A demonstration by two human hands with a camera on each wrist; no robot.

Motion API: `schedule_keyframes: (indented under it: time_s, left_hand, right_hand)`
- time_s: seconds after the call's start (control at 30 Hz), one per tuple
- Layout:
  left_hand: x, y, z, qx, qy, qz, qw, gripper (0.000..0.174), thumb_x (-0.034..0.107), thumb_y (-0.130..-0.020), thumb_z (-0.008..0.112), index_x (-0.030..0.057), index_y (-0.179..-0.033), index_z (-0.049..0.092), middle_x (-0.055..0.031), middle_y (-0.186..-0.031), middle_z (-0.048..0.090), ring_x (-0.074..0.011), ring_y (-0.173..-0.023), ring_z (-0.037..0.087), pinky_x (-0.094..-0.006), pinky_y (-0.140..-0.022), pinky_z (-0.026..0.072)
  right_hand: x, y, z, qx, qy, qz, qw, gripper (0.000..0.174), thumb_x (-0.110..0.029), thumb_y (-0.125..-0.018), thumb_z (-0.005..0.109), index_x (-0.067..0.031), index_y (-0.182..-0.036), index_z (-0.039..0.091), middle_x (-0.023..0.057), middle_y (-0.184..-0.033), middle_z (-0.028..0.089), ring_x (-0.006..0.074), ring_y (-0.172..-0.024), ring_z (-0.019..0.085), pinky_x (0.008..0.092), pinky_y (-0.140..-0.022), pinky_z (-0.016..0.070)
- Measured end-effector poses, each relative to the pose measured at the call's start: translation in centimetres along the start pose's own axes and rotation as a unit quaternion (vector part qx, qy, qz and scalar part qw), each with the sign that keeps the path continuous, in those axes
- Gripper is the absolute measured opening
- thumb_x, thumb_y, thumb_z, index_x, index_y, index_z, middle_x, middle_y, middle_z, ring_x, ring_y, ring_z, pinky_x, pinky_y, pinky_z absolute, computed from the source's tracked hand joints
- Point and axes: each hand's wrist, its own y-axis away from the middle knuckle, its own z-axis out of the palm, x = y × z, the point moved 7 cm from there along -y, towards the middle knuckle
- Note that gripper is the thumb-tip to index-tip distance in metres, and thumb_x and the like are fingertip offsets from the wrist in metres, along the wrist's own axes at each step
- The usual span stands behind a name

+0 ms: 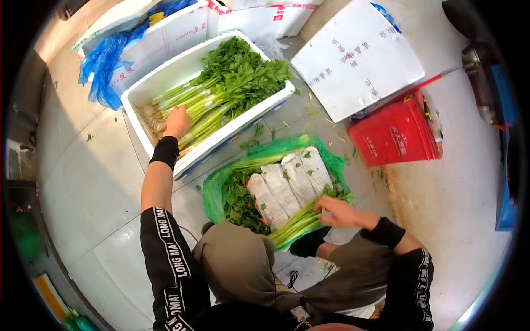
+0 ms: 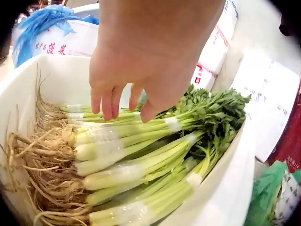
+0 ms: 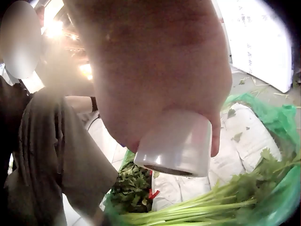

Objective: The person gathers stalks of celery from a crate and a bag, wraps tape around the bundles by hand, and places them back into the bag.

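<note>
- The left hand (image 1: 178, 122) is held palm-down, fingers apart and lightly bent, nothing gripped; whether the stalks are touched cannot be told.
- By the right hand (image 1: 339, 214), a roll of clear film (image 3: 181, 141) is gripped, fingers curled round it.
- In the white foam box (image 2: 70, 75), rooted green bunches (image 2: 136, 172) are already banded, seemingly finished.
- Loose leafy stalks (image 1: 298, 220), lying across white wrapped packs (image 1: 279, 185) on green plastic (image 1: 214, 193), are apparently left unbanded.

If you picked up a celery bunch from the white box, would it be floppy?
Probably stiff in the middle: its stalks look thick and straight, wrapped in clear tape. The thin leaves would likely flop, and the stringy roots might dangle.
</note>
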Motion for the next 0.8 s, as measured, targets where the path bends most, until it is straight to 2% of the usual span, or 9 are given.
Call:
schedule_keyframes:
  time_s: [0.07, 0.13, 0.2, 0.3, 0.33, 0.43, 0.6, 0.67, 0.8]
  left_hand:
    - [1.2, -0.2, -0.1, -0.029, 0.018, 0.036, 0.999, 0.040, 0.022, -0.088, 0.062, 0.0052, -0.125, 0.060, -0.0249, -0.117, 0.061, -0.0409, -0.109, 0.059, -0.0489, -0.094, 0.0484]
    - [3.4, 0.3, -2.3, -0.048, 0.029, 0.073, 0.996, 0.040, 0.026, -0.090, 0.062, 0.0045, -0.124, 0.061, -0.0239, -0.118, 0.062, -0.0399, -0.109, 0.060, -0.0472, -0.094, 0.0483]
    - [7.6, 1.2, -6.2, -0.102, 0.169, 0.098, 0.975, 0.039, 0.032, -0.095, 0.059, 0.0027, -0.120, 0.064, -0.0226, -0.117, 0.065, -0.0372, -0.108, 0.062, -0.0432, -0.093, 0.0482]
    - [11.4, 7.2, -15.5, -0.073, 0.435, 0.082, 0.894, 0.044, 0.038, -0.104, 0.045, 0.0025, -0.121, 0.064, -0.0060, -0.114, 0.068, -0.0162, -0.108, 0.062, -0.0310, -0.091, 0.0455]
    - [11.1, 8.9, -17.7, -0.079, 0.471, 0.087, 0.874, 0.042, 0.038, -0.105, 0.043, 0.0058, -0.123, 0.063, -0.0054, -0.118, 0.067, -0.0156, -0.111, 0.061, -0.0311, -0.093, 0.0444]
    - [9.6, 14.6, -24.5, -0.074, 0.475, 0.062, 0.875, 0.049, 0.041, -0.106, 0.039, 0.0013, -0.122, 0.062, -0.0089, -0.120, 0.066, -0.0178, -0.111, 0.061, -0.0327, -0.094, 0.0463]
    - [10.2, 22.9, -37.1, 0.099, 0.504, -0.027, 0.858, 0.045, 0.031, -0.107, 0.032, -0.0036, -0.129, 0.050, -0.0205, -0.132, 0.056, -0.0294, -0.124, 0.056, -0.0406, -0.104, 0.0455]
    - [13.9, 25.4, -40.8, 0.127, 0.564, 0.019, 0.816, 0.043, 0.028, -0.107, 0.031, -0.0044, -0.131, 0.046, -0.0234, -0.138, 0.051, -0.0325, -0.130, 0.051, -0.0439, -0.109, 0.0429]
    - [26.4, 27.8, -42.9, 0.056, 0.553, 0.096, 0.826, 0.042, 0.023, -0.106, 0.032, -0.0057, -0.136, 0.039, -0.0266, -0.142, 0.046, -0.0347, -0.134, 0.046, -0.0460, -0.113, 0.0397]
  right_hand:
    - [1.7, 0.2, -0.8, 0.006, -0.009, 0.066, 0.998, 0.025, -0.017, -0.086, 0.063, -0.0067, -0.108, 0.057, 0.0156, -0.100, 0.055, 0.0336, -0.094, 0.058, 0.0428, -0.081, 0.0477]
    - [2.5, 0.1, -1.6, 0.033, 0.002, 0.019, 0.999, 0.018, -0.017, -0.086, 0.061, -0.0072, -0.101, 0.059, 0.0147, -0.096, 0.056, 0.0347, -0.093, 0.059, 0.0441, -0.080, 0.0480]
    - [4.3, 0.2, -1.0, -0.046, 0.089, 0.025, 0.995, 0.014, -0.019, -0.086, 0.060, -0.0073, -0.095, 0.060, 0.0139, -0.095, 0.058, 0.0356, -0.094, 0.059, 0.0452, -0.080, 0.0476]
    - [8.3, -0.6, -0.2, -0.037, 0.120, 0.027, 0.992, 0.020, -0.026, -0.085, 0.060, -0.0069, -0.088, 0.064, 0.0152, -0.092, 0.063, 0.0372, -0.090, 0.061, 0.0481, -0.078, 0.0484]
    - [9.3, 0.0, 0.2, -0.054, 0.157, 0.032, 0.986, 0.022, -0.028, -0.085, 0.060, -0.0069, -0.087, 0.065, 0.0160, -0.092, 0.064, 0.0378, -0.088, 0.062, 0.0487, -0.077, 0.0490]
    - [10.9, -0.3, 0.4, -0.007, 0.208, 0.017, 0.978, 0.027, -0.029, -0.085, 0.059, -0.0045, -0.088, 0.068, 0.0183, -0.087, 0.067, 0.0391, -0.087, 0.063, 0.0497, -0.074, 0.0507]
    - [11.9, 0.2, 2.9, -0.073, 0.254, 0.047, 0.963, 0.032, -0.030, -0.087, 0.058, -0.0013, -0.088, 0.072, 0.0203, -0.093, 0.070, 0.0395, -0.086, 0.065, 0.0493, -0.075, 0.0517]
    - [11.1, 0.3, 3.6, -0.082, 0.243, 0.040, 0.966, 0.032, -0.027, -0.088, 0.057, 0.0015, -0.086, 0.071, 0.0188, -0.088, 0.069, 0.0387, -0.081, 0.064, 0.0498, -0.072, 0.0506]
    - [10.2, 0.5, 5.4, -0.126, 0.278, 0.046, 0.951, 0.036, -0.030, -0.091, 0.058, 0.0026, -0.084, 0.071, 0.0180, -0.087, 0.070, 0.0373, -0.079, 0.064, 0.0508, -0.071, 0.0497]
